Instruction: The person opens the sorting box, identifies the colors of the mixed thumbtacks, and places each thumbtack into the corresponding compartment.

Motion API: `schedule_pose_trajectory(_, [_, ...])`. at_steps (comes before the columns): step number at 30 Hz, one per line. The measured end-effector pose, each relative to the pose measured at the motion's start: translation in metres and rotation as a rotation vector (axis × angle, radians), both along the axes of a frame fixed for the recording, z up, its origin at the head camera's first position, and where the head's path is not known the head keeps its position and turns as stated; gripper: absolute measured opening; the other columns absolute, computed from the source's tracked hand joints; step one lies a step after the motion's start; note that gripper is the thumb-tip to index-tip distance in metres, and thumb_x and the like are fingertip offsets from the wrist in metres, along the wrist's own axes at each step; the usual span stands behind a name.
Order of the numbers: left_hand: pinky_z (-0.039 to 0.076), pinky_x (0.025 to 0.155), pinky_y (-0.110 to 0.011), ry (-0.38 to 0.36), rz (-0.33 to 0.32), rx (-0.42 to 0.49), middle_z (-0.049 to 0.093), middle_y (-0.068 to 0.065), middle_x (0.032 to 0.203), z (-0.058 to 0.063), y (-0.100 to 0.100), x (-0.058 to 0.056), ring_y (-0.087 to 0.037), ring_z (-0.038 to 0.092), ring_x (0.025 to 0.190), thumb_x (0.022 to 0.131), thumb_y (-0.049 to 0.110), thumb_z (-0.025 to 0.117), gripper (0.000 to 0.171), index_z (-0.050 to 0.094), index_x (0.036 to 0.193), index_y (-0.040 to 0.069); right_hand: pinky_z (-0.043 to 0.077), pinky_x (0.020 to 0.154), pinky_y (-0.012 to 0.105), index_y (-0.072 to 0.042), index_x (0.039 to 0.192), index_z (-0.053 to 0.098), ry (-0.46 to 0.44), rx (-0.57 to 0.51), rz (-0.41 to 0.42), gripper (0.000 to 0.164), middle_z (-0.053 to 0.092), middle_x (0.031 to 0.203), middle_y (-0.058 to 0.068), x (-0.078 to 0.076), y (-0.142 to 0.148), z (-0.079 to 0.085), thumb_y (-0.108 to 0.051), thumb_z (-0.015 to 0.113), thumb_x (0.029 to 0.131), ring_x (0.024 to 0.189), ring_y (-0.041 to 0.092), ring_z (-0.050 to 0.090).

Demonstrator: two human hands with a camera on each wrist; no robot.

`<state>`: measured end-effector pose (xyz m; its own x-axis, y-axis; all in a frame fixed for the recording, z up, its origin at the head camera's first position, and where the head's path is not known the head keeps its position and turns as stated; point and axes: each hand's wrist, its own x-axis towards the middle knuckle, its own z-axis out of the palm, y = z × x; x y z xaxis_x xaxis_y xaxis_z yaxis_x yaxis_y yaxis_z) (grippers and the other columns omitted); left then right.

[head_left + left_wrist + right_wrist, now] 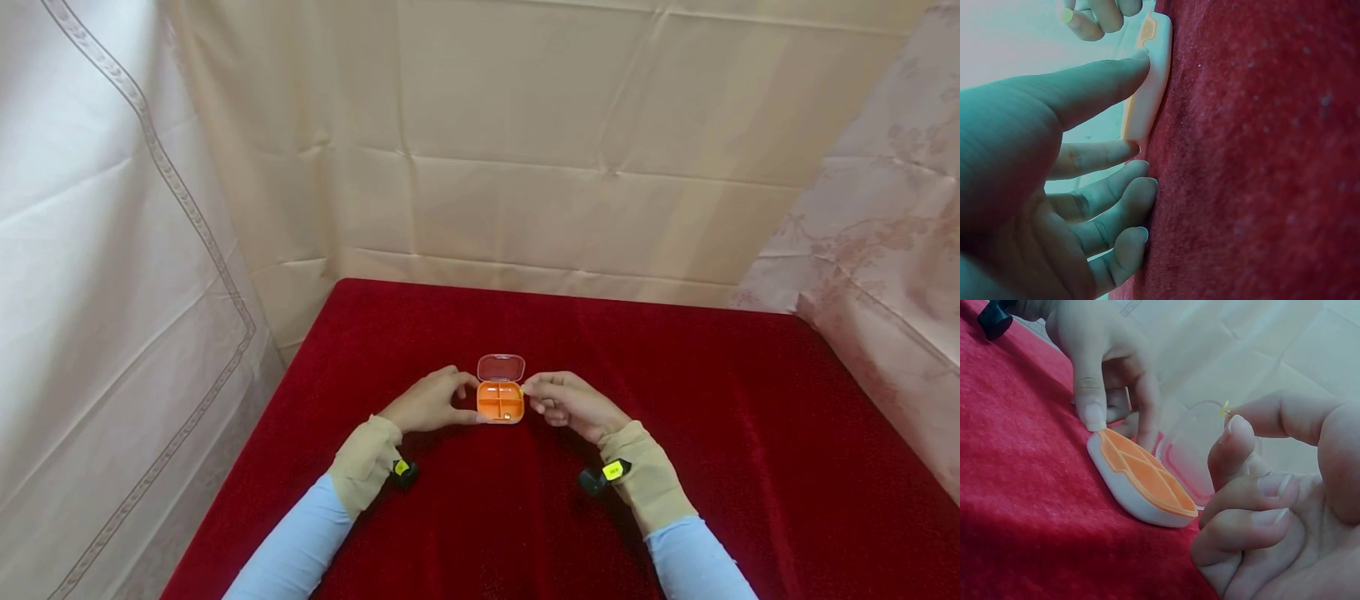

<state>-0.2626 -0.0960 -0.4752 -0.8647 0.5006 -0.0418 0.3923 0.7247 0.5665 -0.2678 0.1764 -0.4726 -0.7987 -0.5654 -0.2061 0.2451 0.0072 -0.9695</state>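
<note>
A small pill box [488,408] with an orange four-part inside lies on the red cloth, its clear lid [501,367] standing up at the back. In its front right compartment sits a tiny shiny piece [507,416], too small to identify. My left hand [431,402] holds the box at its left side, the thumb [1092,403] on the front corner and the index finger at the side. Just right of the box, my right hand [573,404] pinches a tiny yellow piece with a thin pin [1225,410] between thumb and index finger; the other fingers are curled in.
A dark red velvet cloth [675,392] covers the table. Beige fabric [525,167] hangs behind it, with pale patterned cloth [885,250] on the right and white cloth [97,292] on the left. Both wrists carry black cameras [406,474] on tan cuffs.
</note>
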Motion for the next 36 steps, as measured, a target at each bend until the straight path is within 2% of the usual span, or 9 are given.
schedule_pose_trajectory(7, [0.045,0.071,-0.029,-0.007,0.001,0.008,0.054,0.002,0.097,-0.001,0.000,0.000,-0.013,0.053,0.084,0.081,0.052,0.074,0.057,0.062,0.125,0.017,0.025,0.047,0.020,0.014,0.108,0.052,0.025,-0.024,0.009,0.038,0.046,0.072,0.001,0.003,-0.006,-0.001,-0.022,0.061,0.097,0.049,0.006,0.030])
schedule_pose_trajectory(14, [0.045,0.071,-0.028,-0.004,0.001,0.000,0.054,0.002,0.097,-0.001,0.000,-0.001,-0.013,0.053,0.084,0.081,0.052,0.074,0.058,0.063,0.125,0.016,0.026,0.047,0.021,0.008,0.106,0.055,0.013,0.005,0.001,0.029,0.046,0.067,-0.001,0.005,-0.013,-0.004,-0.020,0.060,0.098,0.048,0.006,0.031])
schedule_pose_trajectory(23, [0.045,0.071,-0.028,0.004,-0.001,-0.007,0.054,0.001,0.097,0.000,0.001,-0.001,-0.013,0.053,0.083,0.082,0.050,0.074,0.056,0.062,0.125,0.016,0.021,0.043,0.020,0.011,0.108,0.052,0.009,0.003,-0.017,0.037,0.036,0.057,-0.003,0.009,-0.020,-0.003,-0.023,0.063,0.095,0.045,0.004,0.029])
schedule_pose_trajectory(36, [0.045,0.070,-0.029,-0.003,-0.001,-0.008,0.054,0.002,0.097,-0.001,0.000,-0.001,-0.013,0.053,0.082,0.082,0.050,0.073,0.056,0.062,0.125,0.016,0.022,0.043,0.020,0.013,0.110,0.053,0.013,0.015,-0.016,0.040,0.037,0.059,-0.002,0.010,-0.025,-0.008,-0.022,0.063,0.096,0.044,0.003,0.028])
